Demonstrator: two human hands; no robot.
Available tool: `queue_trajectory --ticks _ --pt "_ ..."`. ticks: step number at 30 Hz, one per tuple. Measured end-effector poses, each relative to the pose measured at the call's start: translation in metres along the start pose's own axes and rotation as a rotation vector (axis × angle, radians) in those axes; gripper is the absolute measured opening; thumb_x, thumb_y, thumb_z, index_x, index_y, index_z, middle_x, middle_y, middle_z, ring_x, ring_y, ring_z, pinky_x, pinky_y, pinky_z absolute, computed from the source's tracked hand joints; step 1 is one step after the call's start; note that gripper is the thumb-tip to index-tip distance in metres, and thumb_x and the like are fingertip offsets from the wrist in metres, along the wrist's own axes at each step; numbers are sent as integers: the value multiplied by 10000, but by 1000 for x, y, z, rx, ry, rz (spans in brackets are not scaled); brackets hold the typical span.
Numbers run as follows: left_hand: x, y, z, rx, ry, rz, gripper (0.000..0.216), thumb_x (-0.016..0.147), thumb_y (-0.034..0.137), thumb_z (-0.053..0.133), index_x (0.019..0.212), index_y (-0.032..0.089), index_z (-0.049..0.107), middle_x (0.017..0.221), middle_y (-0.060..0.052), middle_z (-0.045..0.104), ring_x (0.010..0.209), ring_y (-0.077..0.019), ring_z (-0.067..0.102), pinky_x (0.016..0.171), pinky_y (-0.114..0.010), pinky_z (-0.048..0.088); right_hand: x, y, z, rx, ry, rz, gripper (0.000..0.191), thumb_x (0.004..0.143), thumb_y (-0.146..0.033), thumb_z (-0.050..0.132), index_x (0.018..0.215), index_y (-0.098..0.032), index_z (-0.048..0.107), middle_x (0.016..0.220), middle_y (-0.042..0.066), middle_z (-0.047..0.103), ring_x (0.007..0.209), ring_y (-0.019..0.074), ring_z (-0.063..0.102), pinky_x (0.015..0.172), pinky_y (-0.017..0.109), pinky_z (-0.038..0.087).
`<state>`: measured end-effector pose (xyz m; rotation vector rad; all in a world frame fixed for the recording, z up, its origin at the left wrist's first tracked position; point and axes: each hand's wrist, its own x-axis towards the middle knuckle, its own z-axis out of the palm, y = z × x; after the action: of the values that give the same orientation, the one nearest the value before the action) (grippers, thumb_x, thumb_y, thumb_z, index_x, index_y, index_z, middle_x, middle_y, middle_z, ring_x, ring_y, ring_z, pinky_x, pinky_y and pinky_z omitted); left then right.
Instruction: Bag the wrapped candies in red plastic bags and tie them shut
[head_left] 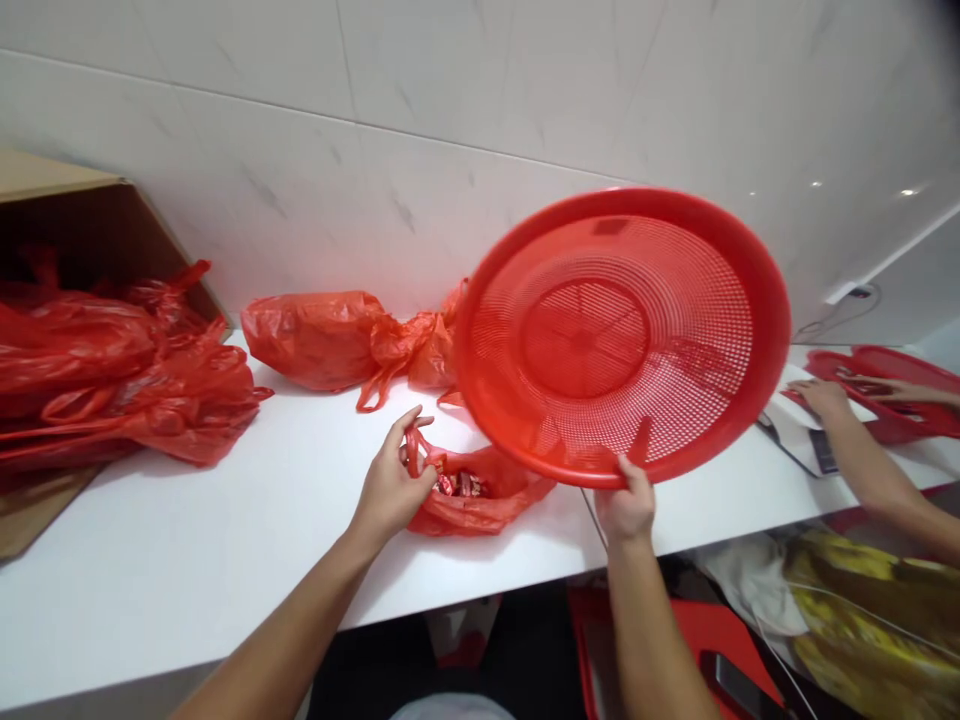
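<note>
My right hand [628, 502] grips the near rim of a large round red plastic basket [585, 340] with mesh sides. The basket is tilted, its inside facing me, and nothing lies in it. It is held above the white table. My left hand [394, 480] pinches the handle of a red plastic bag [480, 515] standing on the table. Small wrapped items [461, 485] show in the bag's mouth; their kind is too small to tell. The basket's lower left edge hangs over the right part of the bag.
Tied red bags [315, 340] stand along the wall. At left, a cardboard box [67, 180] on its side spills red bags [150, 370]. At right, another person's hands [825, 400] work near red baskets [900, 375]. A phone [742, 685] lies below the table edge.
</note>
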<state>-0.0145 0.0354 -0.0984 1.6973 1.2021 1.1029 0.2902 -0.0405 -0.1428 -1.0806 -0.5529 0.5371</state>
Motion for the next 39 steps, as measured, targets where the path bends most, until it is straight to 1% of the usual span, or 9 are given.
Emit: queue_trajectory --ticks 6,12,19,22,24,28,31,36,39 --pt "-11 2 -19 215 -40 83 533 921 334 636 1438 258 533 1261 -57 717 922 -174 660 909 -337 538 43 -34 -72 307 102 316 372 829 -560 518 881 -210 633 743 59 656 656 218 646 632 402 564" --pt "-9 14 -33 390 83 26 581 938 488 633 1455 247 523 970 -11 750 839 -194 683 737 -293 510 75 -32 -128 144 307 415 664 930 -783 229 976 -230 595 813 85 638 647 219 601 569 380 511" --pt "-4 22 -45 523 65 33 362 937 503 641 1213 276 696 965 -8 772 870 -204 709 762 -301 505 89 -24 -153 93 467 481 425 934 -620 353 979 -252 562 874 61 623 646 205 581 532 355 486" --pt "-5 24 -45 520 41 73 290 941 485 644 1127 281 733 974 -5 778 858 -196 708 701 -276 507 71 -21 -136 4 489 381 441 888 -638 435 997 -237 580 867 45 641 639 189 590 552 329 469" --pt "-6 26 -43 511 30 95 258 942 471 644 1080 280 752 977 -6 782 846 -192 704 646 -259 505 51 -19 -107 -179 370 232 470 820 -668 581 1012 -240 607 815 11 638 629 177 592 578 305 450" --pt "-5 33 -37 493 4 150 224 942 426 636 1014 272 782 995 -12 796 859 -196 708 627 -247 531 14 -20 -27 -671 -254 21 376 786 -588 760 882 -225 735 895 65 699 832 235 641 727 342 483" --pt "-1 42 -37 464 46 209 209 934 396 652 1012 266 796 1001 -8 805 877 -195 718 687 -256 576 4 -28 25 -777 -504 -148 238 790 -466 797 733 -242 739 876 68 688 860 253 620 831 389 485" --pt "13 77 -54 350 415 408 239 888 327 762 1106 234 791 1048 -23 797 954 -192 738 960 -341 593 10 -65 62 -295 -595 -195 279 857 -369 720 617 -236 674 1032 71 713 1031 257 656 997 427 484" --pt "21 103 -60 224 484 457 353 837 286 831 1179 222 770 1068 -35 795 925 -184 758 903 -331 623 9 -94 71 96 -614 -118 311 856 -427 728 623 -238 645 1137 66 727 1186 293 641 1049 481 479"
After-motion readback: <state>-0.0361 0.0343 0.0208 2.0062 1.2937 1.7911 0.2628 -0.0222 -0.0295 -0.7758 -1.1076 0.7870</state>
